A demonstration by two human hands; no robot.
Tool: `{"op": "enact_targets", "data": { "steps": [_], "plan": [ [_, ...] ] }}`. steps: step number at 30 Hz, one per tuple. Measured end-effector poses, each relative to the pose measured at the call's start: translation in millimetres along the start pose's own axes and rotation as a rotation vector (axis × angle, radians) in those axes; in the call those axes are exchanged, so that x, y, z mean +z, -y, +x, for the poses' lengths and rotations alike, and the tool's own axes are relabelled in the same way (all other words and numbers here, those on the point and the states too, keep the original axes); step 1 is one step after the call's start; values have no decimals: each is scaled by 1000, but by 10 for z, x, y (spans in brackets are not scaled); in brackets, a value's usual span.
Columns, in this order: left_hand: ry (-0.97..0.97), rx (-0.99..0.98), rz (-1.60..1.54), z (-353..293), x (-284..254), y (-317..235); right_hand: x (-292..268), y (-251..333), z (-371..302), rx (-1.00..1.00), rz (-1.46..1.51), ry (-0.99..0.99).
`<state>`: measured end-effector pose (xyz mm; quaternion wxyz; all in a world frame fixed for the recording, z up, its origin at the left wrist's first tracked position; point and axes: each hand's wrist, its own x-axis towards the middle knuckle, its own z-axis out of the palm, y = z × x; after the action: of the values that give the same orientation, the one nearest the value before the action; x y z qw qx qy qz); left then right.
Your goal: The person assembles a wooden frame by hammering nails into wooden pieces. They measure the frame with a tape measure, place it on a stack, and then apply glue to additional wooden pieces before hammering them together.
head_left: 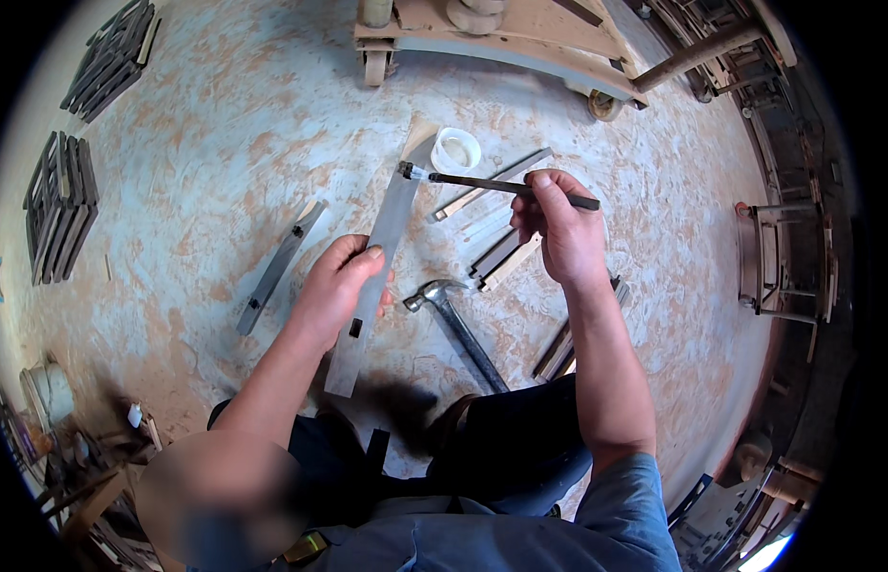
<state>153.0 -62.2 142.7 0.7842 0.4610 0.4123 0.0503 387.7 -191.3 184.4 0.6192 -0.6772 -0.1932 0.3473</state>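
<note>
- Over the middle of the floor (225, 124), the left hand (341, 286) holds a long grey board (392, 214), wrapped around it at about mid-length.
- The left thumb lies across the board's upper face; the fingers pass underneath, and their tips show past its right edge. Thumb and fingers are parted only by the board.
- Toward the person, below the left thumb, a dark square slot (355, 328) sits in the board's face, clear of the fingers. The near end extends down between the person's legs.
- At the board's far part, well beyond the left fingers, the right hand (563, 224) brings the tip of a thin dark brush (482, 183). Whether the tip sits inside a slot, I cannot tell.
- Around the brush handle, the right thumb and forefinger are pinched together; the other fingers curl below. The handle's butt sticks out past the hand to the right.
- Just beside the board's far end stands a round white tub (475, 157).
- Near the board's right side lies a claw hammer (458, 329), its head toward the left hand.
- Left of the board, a shorter slotted bar (277, 276) lies apart.
</note>
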Motion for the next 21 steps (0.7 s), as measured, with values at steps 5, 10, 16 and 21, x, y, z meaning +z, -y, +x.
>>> {"op": "enact_targets", "data": {
  "steps": [5,10,16,21],
  "plan": [
    [-86,-20,-165,65,-118,-36,77,165,-151,-63,139,-7],
    [-196,47,-221,94,-202,-158,264,288,-553,-159,150,217],
    [-281,166,-327,121,-313,-158,474,236,-709,-13,-43,370],
    [-313,195,-348,152,-325,-127,530,202,-706,11,-54,381]
  ]
}}
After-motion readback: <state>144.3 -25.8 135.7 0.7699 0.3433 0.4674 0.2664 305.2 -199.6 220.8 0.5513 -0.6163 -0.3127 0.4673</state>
